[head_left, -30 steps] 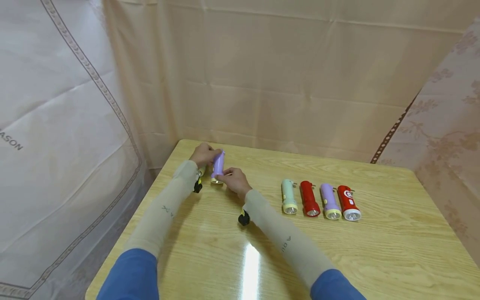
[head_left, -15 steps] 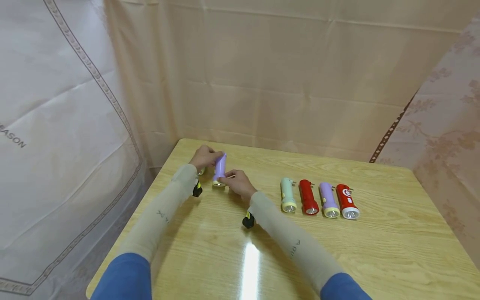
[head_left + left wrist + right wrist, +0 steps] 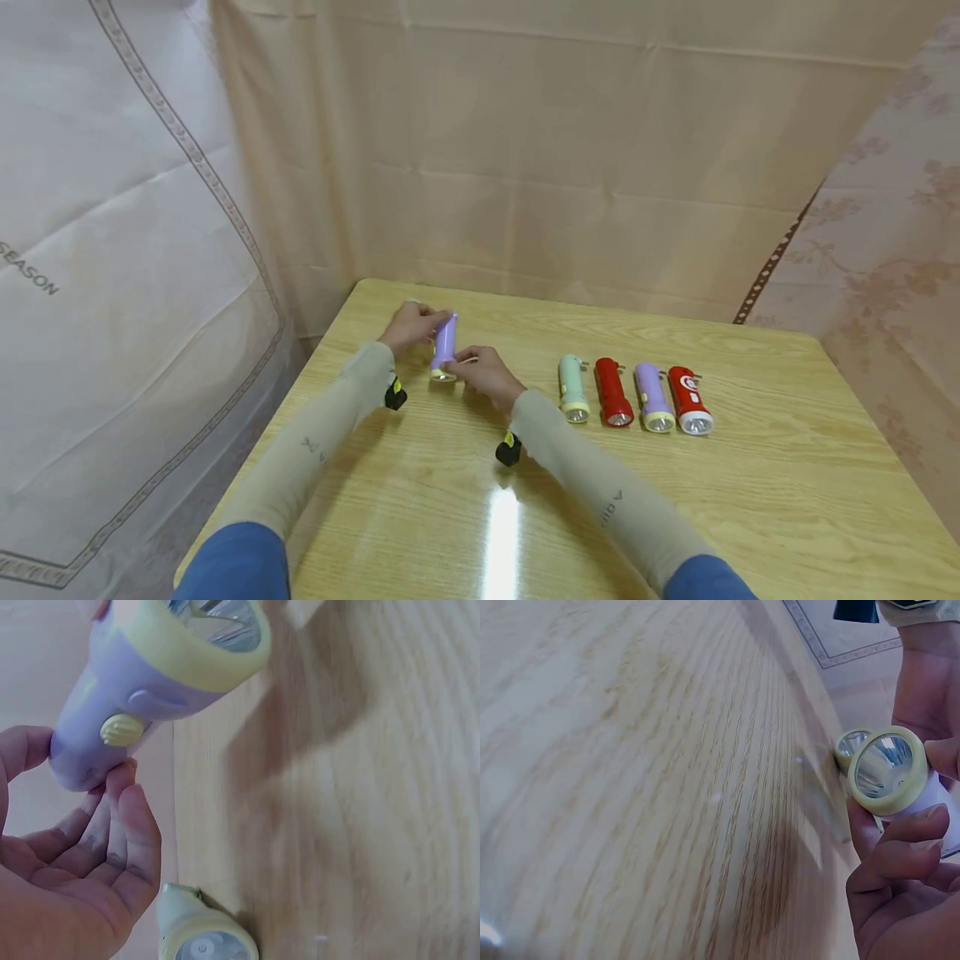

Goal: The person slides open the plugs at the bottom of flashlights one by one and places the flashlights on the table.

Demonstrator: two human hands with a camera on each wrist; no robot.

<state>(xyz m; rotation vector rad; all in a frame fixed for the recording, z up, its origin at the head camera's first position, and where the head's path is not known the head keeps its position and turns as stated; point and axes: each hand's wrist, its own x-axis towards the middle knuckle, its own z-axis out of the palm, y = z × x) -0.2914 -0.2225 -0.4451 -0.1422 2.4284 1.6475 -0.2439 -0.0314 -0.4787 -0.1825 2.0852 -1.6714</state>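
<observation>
A purple flashlight with a pale yellow head is between my two hands at the table's far left. My left hand pinches its tail end between thumb and fingertips. Near the head, my right hand grips the barrel with thumb and fingers. In the left wrist view the yellow switch and the lens face the camera, and a shadow falls on the wood. Beside that hand, lower down, lies a pale green flashlight; the left hand mostly hides it in the head view.
Right of my hands a row lies on the wooden table: a mint flashlight, a red one, a purple one and a red one with a white rim. A beige curtain hangs behind the far edge.
Both hands have shifted slightly right and nearer to me, carrying the purple flashlight away from the pale green one. The row on the right keeps its arrangement.
</observation>
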